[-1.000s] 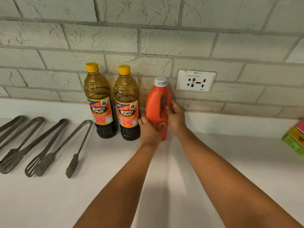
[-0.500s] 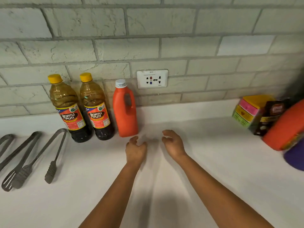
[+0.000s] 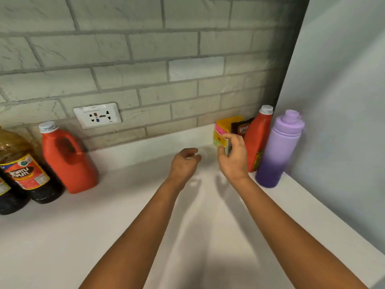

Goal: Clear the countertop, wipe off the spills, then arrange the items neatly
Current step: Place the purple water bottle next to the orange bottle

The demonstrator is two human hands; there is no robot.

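Observation:
My right hand (image 3: 233, 157) reaches to the back right corner of the white countertop (image 3: 93, 230). Its thumb and fingers pinch the front edge of a colourful stacked pack (image 3: 224, 128) in yellow, pink and green. My left hand (image 3: 185, 162) hovers just left of it with loosely curled fingers and holds nothing. Behind the pack stands a brown sachet (image 3: 242, 127). Next to them are a red bottle (image 3: 259, 138) with a white cap and a purple water bottle (image 3: 279, 151). At the left, a red handled jug (image 3: 68, 163) stands against the wall beside two vinegar bottles (image 3: 27, 178).
A grey brick wall with a white power outlet (image 3: 97, 115) runs along the back. A tall grey panel (image 3: 343, 101) closes off the right side, tight against the purple bottle. The counter's right edge runs diagonally at the lower right.
Both hands let go of the red jug and moved right. The view swung right, so the tongs left the frame. My right hand now has hold of the colourful pack.

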